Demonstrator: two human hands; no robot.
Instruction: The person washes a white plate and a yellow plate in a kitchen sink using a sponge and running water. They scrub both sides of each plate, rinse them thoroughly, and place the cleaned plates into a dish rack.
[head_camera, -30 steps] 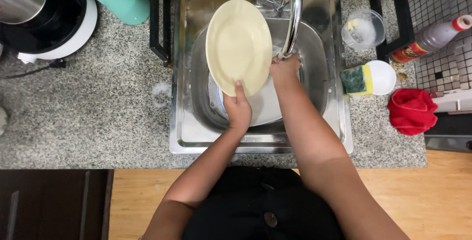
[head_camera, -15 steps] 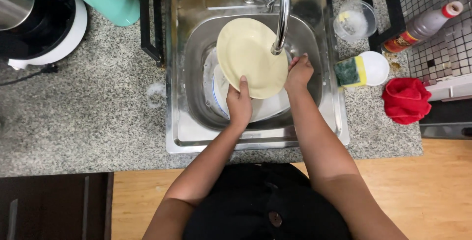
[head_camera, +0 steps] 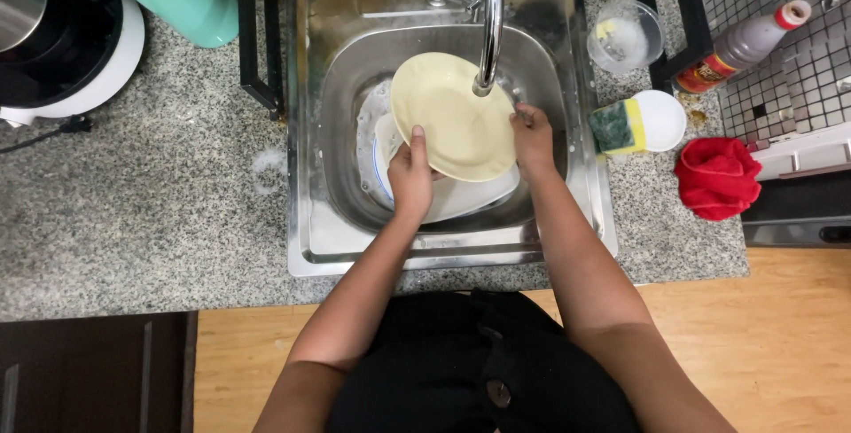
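**Rinsing the Plate Under the Faucet**

We are holding the cream plate (head_camera: 452, 117) over the sink basin (head_camera: 341, 194), directly below the spout of the faucet (head_camera: 489, 25). Our left hand (head_camera: 410, 176) is gripping the near-left rim, with the thumb lying flat on the upper face and the remaining fingers hidden beneath. Our right hand (head_camera: 533, 136) is pressing against the right rim, fingers curled and close together (whether they are wrapping under the edge, we cannot tell). Below the plate, a white dish (head_camera: 470, 198) is resting in the basin.

We are judging the step in hand to be the rinse: the plate is sitting almost level with the spout close over its far-right edge. The next move, in our estimate, is calling for a firm two-handed grip while tilting or turning the plate, since a wet rim is likely slippery.

Compared with the view half a second ago, the plate is lying flatter and nearer the spout, and the right hand is sitting lower on the rim.

To the right of the sink, a green-and-yellow sponge (head_camera: 618, 125) is lying against a small white dish (head_camera: 660, 119), with a red cloth (head_camera: 716, 178) nearer us and a sauce bottle (head_camera: 740, 47) farther away.
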